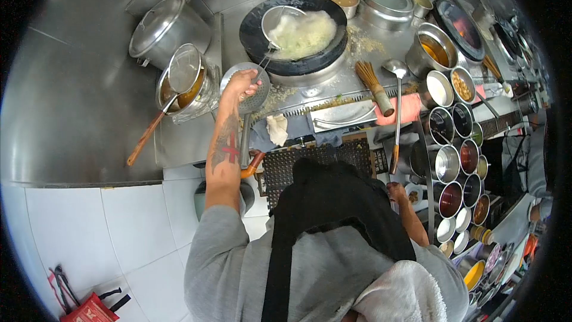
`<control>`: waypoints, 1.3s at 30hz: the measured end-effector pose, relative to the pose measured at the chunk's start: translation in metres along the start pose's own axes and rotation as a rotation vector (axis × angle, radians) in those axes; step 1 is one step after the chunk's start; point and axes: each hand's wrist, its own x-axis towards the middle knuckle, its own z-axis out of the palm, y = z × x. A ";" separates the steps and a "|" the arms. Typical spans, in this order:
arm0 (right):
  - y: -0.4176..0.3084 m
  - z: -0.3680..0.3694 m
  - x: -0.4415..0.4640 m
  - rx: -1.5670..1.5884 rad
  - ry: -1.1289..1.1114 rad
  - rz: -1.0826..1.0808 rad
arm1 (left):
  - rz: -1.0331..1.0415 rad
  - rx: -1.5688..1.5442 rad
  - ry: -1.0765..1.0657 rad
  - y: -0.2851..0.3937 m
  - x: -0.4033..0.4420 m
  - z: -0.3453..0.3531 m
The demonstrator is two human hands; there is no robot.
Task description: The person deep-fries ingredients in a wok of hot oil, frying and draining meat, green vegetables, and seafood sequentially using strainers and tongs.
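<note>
Round silver wire strainer (274, 21): in the wide black metal wok (249, 40), by pale, bubbly food (310, 36); it looks light and stiff, maybe slippery; hold the handle's far end.
Your bare left hand (241, 84): closed round that handle; above the grey metal skimmer with holes (256, 97).
Your bare right hand (395, 191): near the long silver ladle with a wooden end (398, 98); cannot tell if it grips anything.
</note>
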 end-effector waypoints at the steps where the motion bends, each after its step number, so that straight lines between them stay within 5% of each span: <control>1: 0.003 0.000 -0.002 -0.093 -0.029 -0.114 | 0.012 -0.006 -0.048 -0.001 0.000 0.000; 2: 0.006 -0.001 -0.005 -0.182 -0.048 -0.231 | 0.027 -0.012 -0.095 -0.001 0.000 0.001; 4: -0.004 0.000 -0.019 -0.183 -0.024 0.005 | 0.052 0.015 -0.107 -0.005 -0.003 0.004; 9: 0.051 -0.002 0.022 -0.293 -0.126 0.173 | 0.295 0.300 0.003 -0.004 -0.035 0.021; 11: 0.066 -0.001 0.038 -0.387 -0.168 0.101 | 0.620 0.704 0.207 -0.001 -0.047 0.026; 14: 0.087 -0.004 0.074 -0.746 -0.177 -0.224 | 0.876 0.900 0.357 0.002 -0.074 0.036; 16: 0.084 -0.005 0.089 -0.665 -0.156 -0.267 | 0.868 0.959 0.353 0.005 -0.068 0.037; 18: 0.039 -0.008 0.058 0.107 -0.087 0.116 | 0.857 1.014 0.360 0.002 -0.068 0.039; 21: 0.016 -0.009 0.059 0.181 -0.021 -0.047 | 0.767 0.978 0.323 0.000 -0.074 0.049; 23: 0.009 -0.009 0.058 0.107 -0.031 -0.052 | 0.502 0.899 0.255 0.002 -0.078 0.051; 28: 0.030 -0.004 0.073 -0.054 -0.111 -0.040 | 0.644 0.983 0.355 -0.019 -0.040 0.002; 31: 0.057 -0.004 0.072 -0.521 -0.095 -0.245 | 0.783 1.050 0.592 -0.003 -0.048 -0.007; 34: 0.076 -0.007 0.073 -0.456 -0.172 -0.104 | 0.547 1.059 0.587 0.019 -0.014 -0.034; 36: 0.074 -0.011 0.066 -0.092 -0.253 0.177 | 0.638 1.026 0.625 0.018 0.014 -0.041; 39: 0.068 -0.012 0.063 0.149 -0.163 0.216 | 0.225 0.390 0.261 0.021 0.040 -0.019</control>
